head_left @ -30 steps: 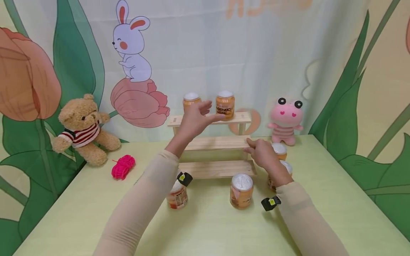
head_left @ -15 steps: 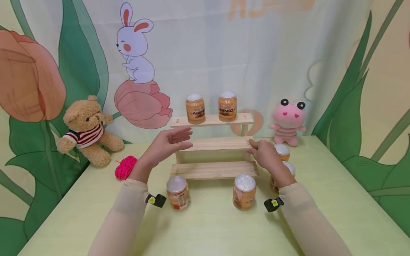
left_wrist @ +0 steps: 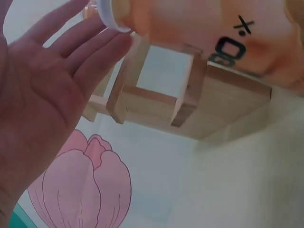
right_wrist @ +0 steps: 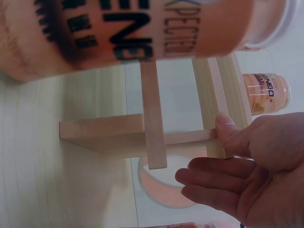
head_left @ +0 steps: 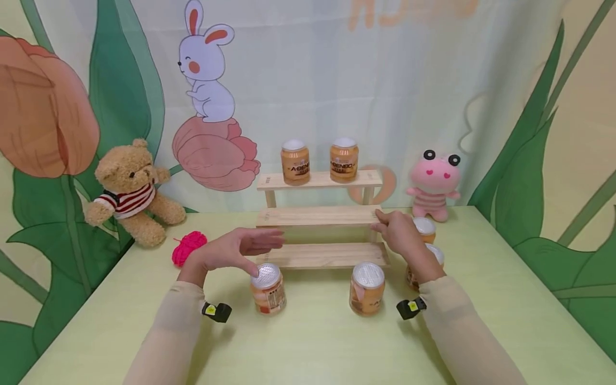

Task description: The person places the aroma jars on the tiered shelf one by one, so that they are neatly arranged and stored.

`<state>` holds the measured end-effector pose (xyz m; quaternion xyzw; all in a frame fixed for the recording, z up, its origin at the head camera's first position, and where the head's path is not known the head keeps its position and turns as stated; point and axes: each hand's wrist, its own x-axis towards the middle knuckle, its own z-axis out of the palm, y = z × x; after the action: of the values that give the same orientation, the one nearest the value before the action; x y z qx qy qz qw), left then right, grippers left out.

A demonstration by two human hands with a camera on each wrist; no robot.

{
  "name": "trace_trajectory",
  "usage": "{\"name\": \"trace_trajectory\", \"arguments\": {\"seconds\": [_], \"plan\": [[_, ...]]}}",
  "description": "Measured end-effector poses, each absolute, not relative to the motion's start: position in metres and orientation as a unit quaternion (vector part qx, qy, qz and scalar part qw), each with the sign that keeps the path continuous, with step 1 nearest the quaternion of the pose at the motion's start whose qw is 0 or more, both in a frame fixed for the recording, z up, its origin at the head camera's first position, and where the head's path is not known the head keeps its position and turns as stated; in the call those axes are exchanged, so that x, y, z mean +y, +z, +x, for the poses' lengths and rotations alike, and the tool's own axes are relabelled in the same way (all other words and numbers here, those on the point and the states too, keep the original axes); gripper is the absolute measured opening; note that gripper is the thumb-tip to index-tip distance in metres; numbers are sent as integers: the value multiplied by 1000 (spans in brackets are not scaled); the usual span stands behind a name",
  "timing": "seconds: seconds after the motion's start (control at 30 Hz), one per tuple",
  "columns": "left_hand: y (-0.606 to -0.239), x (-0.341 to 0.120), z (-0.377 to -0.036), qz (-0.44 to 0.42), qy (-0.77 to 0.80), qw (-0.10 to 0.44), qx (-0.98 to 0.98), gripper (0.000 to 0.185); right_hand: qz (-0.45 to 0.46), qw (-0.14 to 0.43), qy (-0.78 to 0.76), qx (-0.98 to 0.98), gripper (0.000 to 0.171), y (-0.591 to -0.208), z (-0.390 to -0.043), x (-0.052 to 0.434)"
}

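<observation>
My left hand (head_left: 236,248) reaches over a front-left orange jar (head_left: 269,300) with a silver lid. Its fingers are extended and spread, with the thumb tip right at the lid's edge. In the left wrist view, the palm (left_wrist: 42,99) faces the jar (left_wrist: 223,33). My right hand (head_left: 400,235) holds the right end of the middle board of a three-tier wooden stand (head_left: 317,216). Its thumb (right_wrist: 227,126) lies on the board, with the other fingers (right_wrist: 213,183) below the end. Two jars, one on the left (head_left: 295,164) and one on the right (head_left: 344,162), stand upright on the top tier.
Another jar (head_left: 367,291) stands in front of the stand at right. Two more, a rear one (head_left: 424,227) and a nearer one (head_left: 436,254), are partly behind my right hand. A teddy bear (head_left: 130,187), pink yarn (head_left: 189,248) and a pink plush toy (head_left: 433,187) sit around the table's back.
My left hand has come down and left from the top-tier jars to the front-left jar. My right hand keeps its place at the stand's middle board.
</observation>
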<state>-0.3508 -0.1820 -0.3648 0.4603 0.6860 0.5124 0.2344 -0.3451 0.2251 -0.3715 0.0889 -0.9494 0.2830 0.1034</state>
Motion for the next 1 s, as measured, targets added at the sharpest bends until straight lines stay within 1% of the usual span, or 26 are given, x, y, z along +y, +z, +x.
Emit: {"name": "trace_trajectory", "arguments": {"seconds": [0.13,0.4,0.7,1.0], "plan": [[-369,-188,-351,475,482,292,677,89,89,108,278,-950,48,-371,-346,226],[-386,-199,-354,463,484,349,656,91,91,107,277,-950,48,-371,-346,225],[-410,-201,-359,445,491,363,656,77,92,107,274,-951,48,-374,-345,224],[-418,-202,-362,434,502,364,654,71,98,121,274,-949,48,-373,-346,225]]}}
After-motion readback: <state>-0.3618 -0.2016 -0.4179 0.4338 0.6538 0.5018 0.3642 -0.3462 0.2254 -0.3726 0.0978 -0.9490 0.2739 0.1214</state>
